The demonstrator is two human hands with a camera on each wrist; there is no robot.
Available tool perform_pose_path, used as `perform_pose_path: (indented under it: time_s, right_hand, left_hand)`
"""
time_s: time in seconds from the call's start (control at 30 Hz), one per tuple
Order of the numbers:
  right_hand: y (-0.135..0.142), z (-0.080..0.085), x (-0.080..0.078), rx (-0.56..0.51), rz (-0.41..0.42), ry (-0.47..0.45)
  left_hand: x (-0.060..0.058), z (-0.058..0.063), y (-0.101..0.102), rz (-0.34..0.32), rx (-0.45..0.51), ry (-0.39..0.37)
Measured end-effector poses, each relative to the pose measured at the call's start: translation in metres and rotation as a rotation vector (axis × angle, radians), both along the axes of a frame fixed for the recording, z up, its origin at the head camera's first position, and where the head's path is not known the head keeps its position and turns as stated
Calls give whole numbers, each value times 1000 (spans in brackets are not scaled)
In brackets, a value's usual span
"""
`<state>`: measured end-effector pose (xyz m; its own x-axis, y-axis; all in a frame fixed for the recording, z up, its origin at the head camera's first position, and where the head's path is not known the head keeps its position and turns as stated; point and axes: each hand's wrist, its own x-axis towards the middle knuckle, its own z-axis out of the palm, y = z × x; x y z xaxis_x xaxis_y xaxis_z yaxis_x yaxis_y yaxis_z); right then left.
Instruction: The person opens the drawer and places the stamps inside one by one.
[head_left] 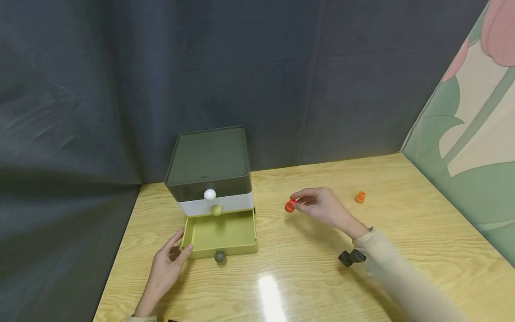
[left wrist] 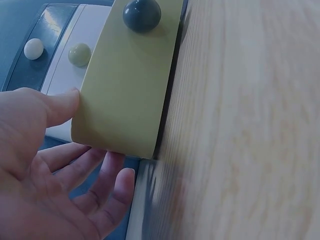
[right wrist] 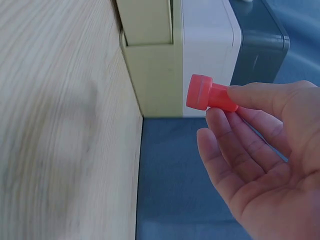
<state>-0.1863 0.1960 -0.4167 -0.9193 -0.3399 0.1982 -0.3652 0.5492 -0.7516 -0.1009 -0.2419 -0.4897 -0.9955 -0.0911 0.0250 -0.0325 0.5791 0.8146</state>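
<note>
My right hand (head_left: 322, 206) pinches a small red plastic peg (head_left: 289, 206) above the table, right of the drawer unit. In the right wrist view the red peg (right wrist: 200, 92) shows a wide round end and a narrower neck between thumb and fingers. My left hand (head_left: 166, 267) holds the left front corner of the pulled-out green bottom drawer (head_left: 241, 250). The left wrist view has the thumb at the top edge of the green drawer front (left wrist: 125, 95) and the fingers by its side. No items show inside this drawer; its dark round knob (head_left: 220, 256) faces me.
Above the green drawer, the unit has a white drawer (head_left: 237, 202) and a dark top section (head_left: 209, 156), both pushed in. A similar orange peg (head_left: 360, 197) stands on the wooden table (head_left: 306, 277) at the right. Dark cloth (head_left: 257, 80) hangs behind, and a flower-patterned panel (head_left: 474, 147) borders the right side.
</note>
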Motion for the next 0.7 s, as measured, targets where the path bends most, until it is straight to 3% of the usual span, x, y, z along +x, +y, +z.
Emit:
perform_pose_path:
  time_s: [0.23,0.47,0.7]
  right_hand:
    - [-32,5,1,-24,76,-21]
    - [-69,7,-1,-35,161,-44]
    - [-88,3,1,-44,213,-81]
  left_hand:
    - [2,1,1,13,-1,-11]
    - [-1,-2,2,20,21,28]
    - [0,-5,2,33,34,29]
